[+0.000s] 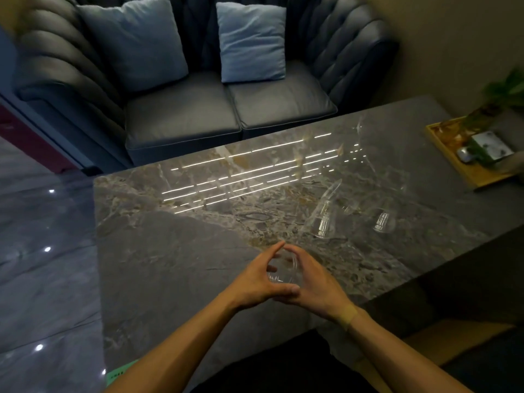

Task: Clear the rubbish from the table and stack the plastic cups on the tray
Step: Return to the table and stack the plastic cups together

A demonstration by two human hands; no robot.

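A clear plastic cup (283, 269) stands on the grey marble table (175, 251) near its front edge, seen from above. My left hand (259, 282) and my right hand (314, 282) wrap around it from both sides, fingertips meeting at the far rim. Two more clear plastic cups stand further right: one (323, 219) leaning and tall, the other (384, 221) beside it. The wooden tray (453, 165) sits at the table's far right edge.
On the tray are a potted green plant (502, 97), a small box (492, 144) and a small metal object (465, 154). A dark grey sofa (226, 114) with two blue cushions stands behind the table. Glossy floor lies to the left.
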